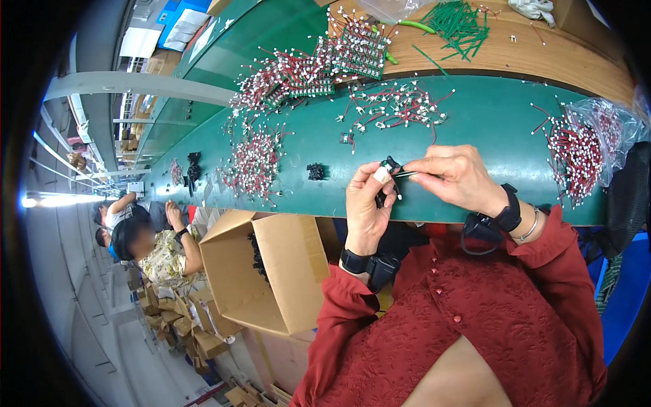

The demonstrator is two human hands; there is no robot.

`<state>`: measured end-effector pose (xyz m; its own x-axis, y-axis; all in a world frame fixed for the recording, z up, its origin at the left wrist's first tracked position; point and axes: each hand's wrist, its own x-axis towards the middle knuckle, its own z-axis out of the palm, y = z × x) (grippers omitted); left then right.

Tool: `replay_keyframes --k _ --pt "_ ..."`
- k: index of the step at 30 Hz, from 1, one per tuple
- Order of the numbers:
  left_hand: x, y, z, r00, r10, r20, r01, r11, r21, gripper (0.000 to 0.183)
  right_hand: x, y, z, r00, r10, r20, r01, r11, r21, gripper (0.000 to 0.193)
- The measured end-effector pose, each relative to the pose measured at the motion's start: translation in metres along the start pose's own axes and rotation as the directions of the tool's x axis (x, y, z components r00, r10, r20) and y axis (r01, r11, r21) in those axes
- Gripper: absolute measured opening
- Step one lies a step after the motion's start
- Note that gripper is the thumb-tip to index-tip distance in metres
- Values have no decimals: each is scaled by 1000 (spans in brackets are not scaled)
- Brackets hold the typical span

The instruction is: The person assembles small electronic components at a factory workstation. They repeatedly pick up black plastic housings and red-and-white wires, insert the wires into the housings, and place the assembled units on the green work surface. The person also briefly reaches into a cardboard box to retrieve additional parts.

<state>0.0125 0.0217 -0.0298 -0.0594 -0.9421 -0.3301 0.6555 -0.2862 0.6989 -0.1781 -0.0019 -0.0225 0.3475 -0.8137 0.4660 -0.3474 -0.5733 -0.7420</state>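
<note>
My left hand [365, 209] pinches a small black plastic part [390, 163] above the near edge of the green bench; a white wrap covers one fingertip. From the right, my right hand [456, 178] grips thin metal tweezers [407, 173], whose tips reach the black part. More black shows under the left fingers, too hidden to name. Just beyond the hands lies a small circuit board [346, 138] with a red wire. Loose red wires with white connectors [400, 107] spread farther back. To the left of my left hand sits a cluster of small black parts [316, 171].
Wired circuit boards [359, 53] are stacked at the back, with a wire heap [256, 163] at left. More wires [573, 156] spill from a clear bag [614, 125] at right. Green strips [458, 28] lie on a wooden board. An open cardboard box [295, 271] stands beside co-workers [163, 254].
</note>
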Motion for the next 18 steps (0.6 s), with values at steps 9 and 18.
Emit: replay_keyframes --k 9,18 --pt "-2 -4 4 999 -35 -19 34 999 -38 16 0 0 1 964 -247 -98 208 930 -303 23" --pt "-3 -8 5 993 -114 36 119 964 -239 16 -2 0 0 969 -230 -94 185 920 -345 26"
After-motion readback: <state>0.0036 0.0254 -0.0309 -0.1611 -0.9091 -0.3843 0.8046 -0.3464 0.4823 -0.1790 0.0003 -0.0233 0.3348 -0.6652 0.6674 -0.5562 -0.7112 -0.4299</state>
